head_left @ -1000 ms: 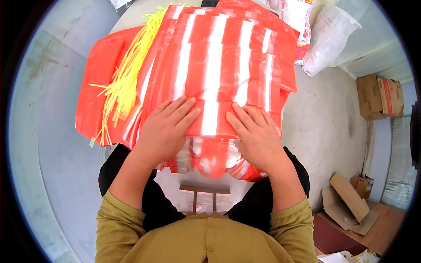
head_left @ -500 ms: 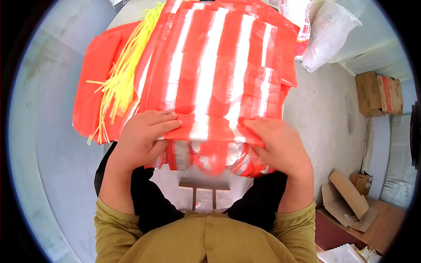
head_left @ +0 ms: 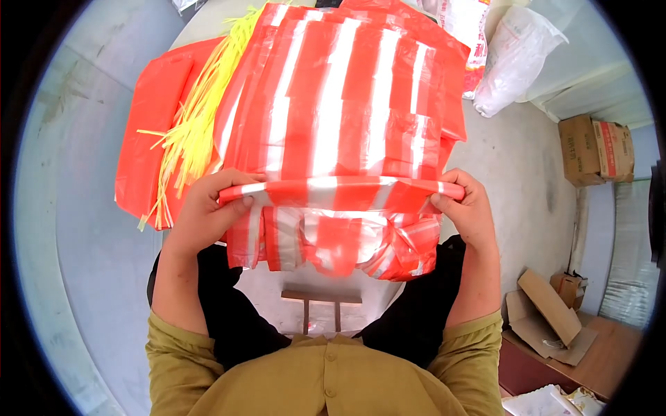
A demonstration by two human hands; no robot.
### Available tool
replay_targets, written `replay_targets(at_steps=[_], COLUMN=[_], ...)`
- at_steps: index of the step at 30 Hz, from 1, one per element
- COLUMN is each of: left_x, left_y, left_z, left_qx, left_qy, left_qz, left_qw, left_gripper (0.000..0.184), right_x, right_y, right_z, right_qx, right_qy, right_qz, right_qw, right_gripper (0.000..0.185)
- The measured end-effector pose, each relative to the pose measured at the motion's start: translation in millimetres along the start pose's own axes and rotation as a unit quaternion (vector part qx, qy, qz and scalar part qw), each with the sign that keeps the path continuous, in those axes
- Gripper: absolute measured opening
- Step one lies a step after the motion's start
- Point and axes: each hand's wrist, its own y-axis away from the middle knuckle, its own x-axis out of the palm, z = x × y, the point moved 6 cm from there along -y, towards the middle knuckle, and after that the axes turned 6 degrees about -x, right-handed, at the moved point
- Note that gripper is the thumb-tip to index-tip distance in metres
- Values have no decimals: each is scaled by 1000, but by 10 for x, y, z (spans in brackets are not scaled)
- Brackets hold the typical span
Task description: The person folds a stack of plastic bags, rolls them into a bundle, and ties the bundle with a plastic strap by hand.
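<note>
A stack of red-and-white striped plastic bags point(head_left: 321, 118) is spread in front of me. Across its near part runs a folded strip of the striped plastic point(head_left: 326, 193), raised into a narrow band. My left hand point(head_left: 214, 208) pinches the left end of this band between thumb and fingers. At the opposite end, my right hand point(head_left: 466, 208) grips it the same way. Crumpled striped bag ends point(head_left: 340, 243) hang below the band over the near edge. Yellow plastic strings point(head_left: 201, 118) lie along the stack's left side.
A plain red bundle point(head_left: 149, 139) is at the left. White plastic sacks point(head_left: 517, 59) stand at the far right. Cardboard boxes point(head_left: 596, 149) are by the right wall, with an opened carton point(head_left: 551, 319) nearer. A wooden stool frame point(head_left: 321, 298) shows between my legs.
My hands have moved apart to the ends of the fold, from pressing flat on the plastic to pinching it. The plastic's near edge is now a narrower raised band.
</note>
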Motion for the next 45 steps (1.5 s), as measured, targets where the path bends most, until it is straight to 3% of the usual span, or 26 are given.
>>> replay_targets(at_steps=[4, 10, 15, 22, 25, 29, 31, 34, 37, 40, 43, 45], left_x=[34, 109, 134, 110, 96, 46, 44, 118, 467, 872, 999, 1012], left_y=[-34, -177, -252, -316, -339, -327, -300, -221, -140, -172, -205, -231], left_z=[-17, 57, 108, 121, 145, 33, -100, -300, -465, -575, -489, -458], left_qx=[16, -52, -77, -95, -121, -133, -140, 97, 244, 256, 216, 216], left_qy=[51, -26, -11, -22, -61, -211, -280, -364, -393, -415, -433, -461], left_qz=[-70, -137, -165, -196, -203, -225, -252, -326, -184, -79, -41, -52], left_qw=[996, 989, 983, 976, 970, 942, 916, 867, 867, 869, 874, 859], left_gripper=[9, 12, 13, 14, 16, 22, 28, 40, 53, 63, 68, 69], right_x=[32, 88, 129, 190, 183, 210, 99, 26, 5, 52, 330, 677], right_y=[-8, -72, -140, -166, -211, -221, -291, -317, -297, -233, -138, -90], right_z=[-127, -229, -238, -168, -214, -151, -296, -315, -248, -22, 401, 456], right_qx=[-25, 16, -72, -81, -86, -4, -21, -17, 18, -64, -342, -350], right_qy=[-95, -76, 33, 117, 148, 103, 125, 144, 180, 282, 466, 405], right_qz=[-45, -94, -152, -161, -169, -185, -178, -171, -155, -190, -203, -52], right_qw=[994, 992, 985, 977, 971, 977, 976, 975, 971, 938, 791, 843], right_gripper=[8, 18, 26, 23, 20, 19, 20, 20, 19, 20, 30, 46])
